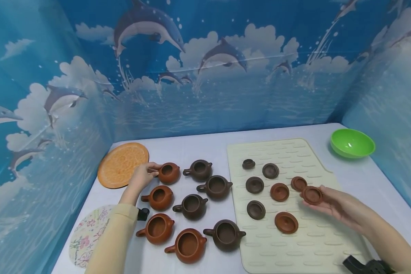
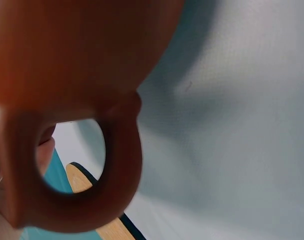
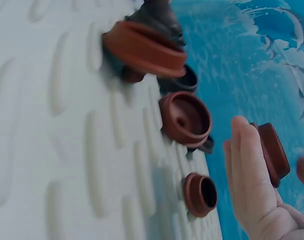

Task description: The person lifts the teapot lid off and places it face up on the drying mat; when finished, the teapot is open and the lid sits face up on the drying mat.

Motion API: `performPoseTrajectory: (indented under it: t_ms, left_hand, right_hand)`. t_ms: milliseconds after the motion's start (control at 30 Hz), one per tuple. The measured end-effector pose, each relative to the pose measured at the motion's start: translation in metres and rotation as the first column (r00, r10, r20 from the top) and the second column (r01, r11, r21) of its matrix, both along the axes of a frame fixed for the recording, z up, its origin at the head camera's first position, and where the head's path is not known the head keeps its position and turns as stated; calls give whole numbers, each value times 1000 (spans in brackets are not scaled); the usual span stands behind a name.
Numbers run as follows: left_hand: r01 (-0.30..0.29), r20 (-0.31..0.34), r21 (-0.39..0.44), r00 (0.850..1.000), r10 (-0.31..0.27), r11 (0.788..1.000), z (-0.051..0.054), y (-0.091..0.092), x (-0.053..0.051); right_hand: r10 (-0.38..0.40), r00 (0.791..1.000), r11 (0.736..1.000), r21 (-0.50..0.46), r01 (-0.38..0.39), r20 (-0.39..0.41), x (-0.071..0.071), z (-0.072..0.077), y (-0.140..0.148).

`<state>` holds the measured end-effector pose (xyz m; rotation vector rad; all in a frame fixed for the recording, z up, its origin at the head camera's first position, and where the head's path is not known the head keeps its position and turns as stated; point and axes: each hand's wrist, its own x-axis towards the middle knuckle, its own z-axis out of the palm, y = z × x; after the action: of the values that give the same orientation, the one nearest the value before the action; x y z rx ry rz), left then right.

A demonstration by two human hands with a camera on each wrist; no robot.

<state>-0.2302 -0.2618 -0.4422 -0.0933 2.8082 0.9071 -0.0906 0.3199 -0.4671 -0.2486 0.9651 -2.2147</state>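
Observation:
At the far left of the table my left hand [image 1: 144, 176] pinches the handle of a small reddish-brown teapot [image 1: 169, 173], which is without a lid. A teapot handle [image 2: 126, 165] looms large in the left wrist view, partly hiding the hand's fingers [image 2: 45, 155]; I cannot tell which pot it belongs to. My right hand [image 1: 339, 205] holds a round reddish-brown lid [image 1: 312, 195] above the pale mat. In the right wrist view this lid [image 3: 273, 154] lies against nearly straight fingers [image 3: 249, 165], the thumb at the frame's edge. A smaller reddish lid [image 1: 298, 183] is just beyond it.
More lidless reddish teapots [image 1: 188, 245] and dark brown teapots [image 1: 226, 235] stand mid-left. Several dark lids [image 1: 256, 210] and reddish lids [image 1: 286, 222] lie on the mat [image 1: 315, 247]. An orange round mat [image 1: 123, 165], a patterned round mat [image 1: 89, 236] and a green bowl [image 1: 352, 143] sit at the sides.

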Motion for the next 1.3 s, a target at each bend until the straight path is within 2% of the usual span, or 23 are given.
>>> performPoseTrajectory:
  t_ms: [33, 67, 100, 167, 200, 233, 300, 367, 400, 467, 600, 700, 767, 833, 933, 1067, 1133, 1300]
  left_hand:
    - [0, -3, -1, 1000, 0, 1000, 0, 0, 0]
    - [1, -5, -1, 1000, -1, 1000, 0, -1, 0]
    - [2, -6, -1, 1000, -2, 1000, 0, -2, 0]
    - [4, -10, -3, 1000, -4, 1000, 0, -3, 0]
    - [4, -12, -2, 1000, -4, 1000, 0, -3, -1]
    - [5, -15, -3, 1000, -5, 1000, -1, -4, -1]
    - [7, -18, -9, 1000, -7, 1000, -1, -5, -1]
    - [5, -20, -13, 1000, -6, 1000, -2, -5, 0]
    - [6, -20, -15, 1000, -6, 1000, -2, -5, 0]
    - [2, -18, -13, 1000, -2, 1000, -2, -5, 0]
    - [4, -19, -11, 1000, -5, 1000, -4, -6, 2]
    - [2, -13, -5, 1000, -2, 1000, -3, -6, 3]
    - [-2, -7, 0, 1000, 2, 1000, -3, -6, 4]
    - [-7, -4, 0, 1000, 7, 1000, -2, -7, 5]
    - [-9, -7, -5, 1000, 9, 1000, -1, -7, 5]
    - [-1, -15, -8, 1000, 1, 1000, -1, -7, 6]
    - [9, -19, -10, 1000, -10, 1000, -1, -8, 7]
    - [70, -36, -51, 997, -72, 996, 1, -9, 12]
  right_hand:
    - [-19, 1000, 995, 93, 20, -13, 3, -1, 2]
    - [-30, 999, 980, 197, 35, -29, 5, -2, 3]
    - [-26, 998, 953, 300, 40, -50, 8, -3, 4]
    - [-6, 997, 866, 498, 45, -79, 12, -3, 4]
    - [16, 994, 810, 585, 48, -103, 13, -2, 2]
    - [42, 990, 742, 668, 60, -136, 15, -1, 1]
    - [111, 974, 595, 798, 94, -197, 17, 3, -3]
    - [177, 952, 449, 881, 149, -251, 19, 6, -8]
    - [206, 939, 395, 901, 177, -274, 21, 6, -9]
    - [246, 921, 328, 920, 214, -302, 21, 6, -12]
    - [268, 916, 307, 928, 213, -299, 22, 3, -13]
    - [283, 910, 263, 937, 229, -302, 22, 1, -14]
    - [306, 896, 218, 940, 263, -321, 22, 0, -14]
    - [318, 886, 185, 938, 292, -338, 22, 0, -15]
    - [317, 880, 167, 935, 313, -352, 21, 1, -15]
    - [279, 905, 171, 944, 283, -322, 19, 2, -16]
    - [270, 913, 163, 950, 268, -304, 17, 3, -17]
    - [303, 902, 98, 951, 292, -308, 6, 12, -21]
